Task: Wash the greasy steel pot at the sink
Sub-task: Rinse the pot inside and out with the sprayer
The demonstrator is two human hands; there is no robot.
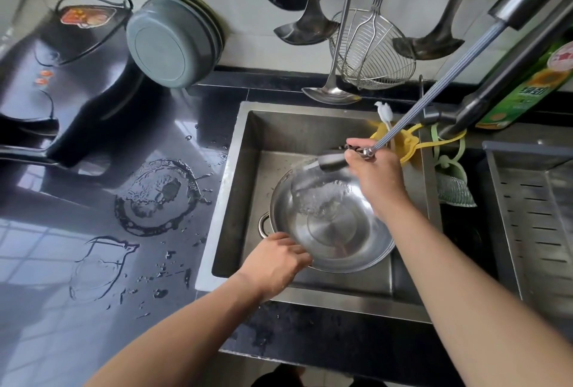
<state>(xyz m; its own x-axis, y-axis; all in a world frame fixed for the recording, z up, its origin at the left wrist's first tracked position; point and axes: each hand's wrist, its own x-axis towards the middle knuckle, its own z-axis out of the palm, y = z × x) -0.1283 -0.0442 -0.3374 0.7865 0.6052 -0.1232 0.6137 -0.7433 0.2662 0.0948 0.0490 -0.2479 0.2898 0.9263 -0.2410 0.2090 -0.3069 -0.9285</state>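
The left hand point(276, 258) grips the near rim of the steel pot point(328, 225), fingers curled over the edge, apparently to keep it tipped and steady under the water. The right hand point(373, 169) is closed round the pull-out spray head point(333, 160), its braided hose point(434, 98) running up to the tap; holding it just above the pot's far rim lets the jet strike the inner wall, where water is splashing. The pot sits inside the sink point(245, 150), tilted, with one loop handle point(264, 224) on its left side. Its base looks bright, so this reads as a rinse. Left of the sink the dark worktop point(93, 231) carries puddles. Behind the sink hang ladles and a wire skimmer point(373, 51).
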